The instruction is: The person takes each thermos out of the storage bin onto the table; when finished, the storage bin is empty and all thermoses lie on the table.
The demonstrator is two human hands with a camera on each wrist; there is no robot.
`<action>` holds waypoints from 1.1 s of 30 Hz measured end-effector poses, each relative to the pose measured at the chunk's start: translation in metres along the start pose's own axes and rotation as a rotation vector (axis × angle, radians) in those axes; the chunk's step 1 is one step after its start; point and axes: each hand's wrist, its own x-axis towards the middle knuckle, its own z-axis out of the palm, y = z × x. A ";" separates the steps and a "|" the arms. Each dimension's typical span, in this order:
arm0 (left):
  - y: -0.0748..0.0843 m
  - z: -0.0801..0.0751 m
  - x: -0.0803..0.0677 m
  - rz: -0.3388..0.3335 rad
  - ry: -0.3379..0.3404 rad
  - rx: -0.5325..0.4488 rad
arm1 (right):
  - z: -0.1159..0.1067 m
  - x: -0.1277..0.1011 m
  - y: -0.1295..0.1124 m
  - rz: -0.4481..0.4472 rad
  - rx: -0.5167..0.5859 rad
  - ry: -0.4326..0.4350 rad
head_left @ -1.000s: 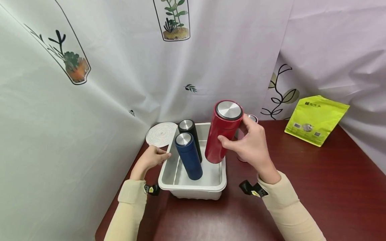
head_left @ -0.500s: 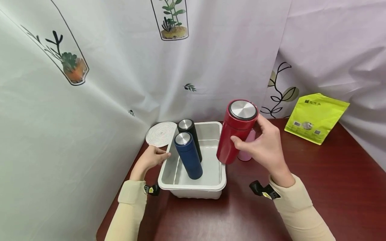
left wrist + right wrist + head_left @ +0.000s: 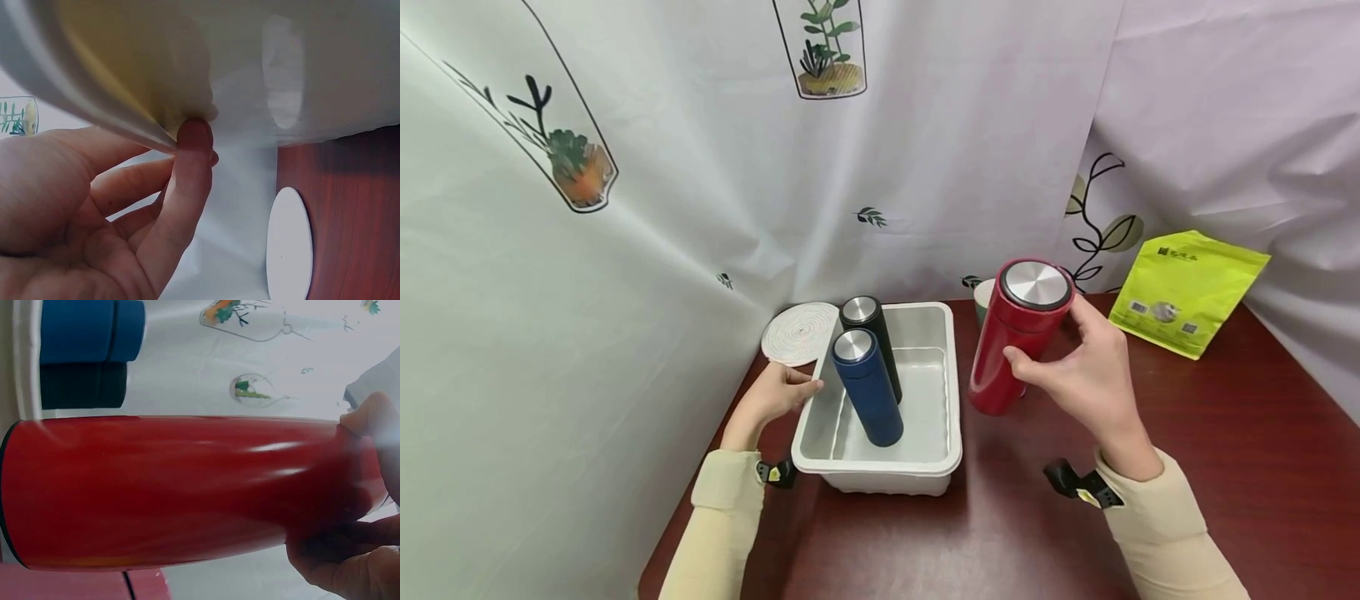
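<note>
My right hand [image 3: 1092, 377] grips a red thermos [image 3: 1011, 354] with a steel-topped lid, held slightly tilted just right of a white plastic bin [image 3: 954, 400]. In the right wrist view, the thumb and fingers hold the red thermos [image 3: 162, 487] near its lid end. My left hand [image 3: 771, 395] pinches the bin's left rim, and the left wrist view shows fingers [image 3: 194, 162] on the bin wall [image 3: 237, 75]. A blue thermos [image 3: 868, 392] and a black thermos [image 3: 883, 342] stand inside the bin's left half.
A pink thermos [image 3: 81, 581] is mostly hidden behind the red one. Behind it a pale-topped green container [image 3: 982, 293] partly shows. A round woven mat [image 3: 797, 333] lies at the back left. A yellow-green pouch [image 3: 1187, 292] leans on the curtain at the right.
My right hand has carried the red thermos rightward, from over the bin to outside its right rim. The left hand and the bin stay in place.
</note>
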 end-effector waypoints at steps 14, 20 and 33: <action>0.002 -0.003 0.002 -0.004 -0.005 0.044 | -0.010 -0.014 0.026 0.075 -0.168 -0.009; 0.005 -0.002 0.002 -0.007 -0.002 0.039 | -0.012 -0.019 0.039 0.128 -0.222 -0.010; 0.004 0.000 -0.001 -0.010 0.002 0.028 | -0.018 -0.026 0.076 0.215 -0.332 -0.022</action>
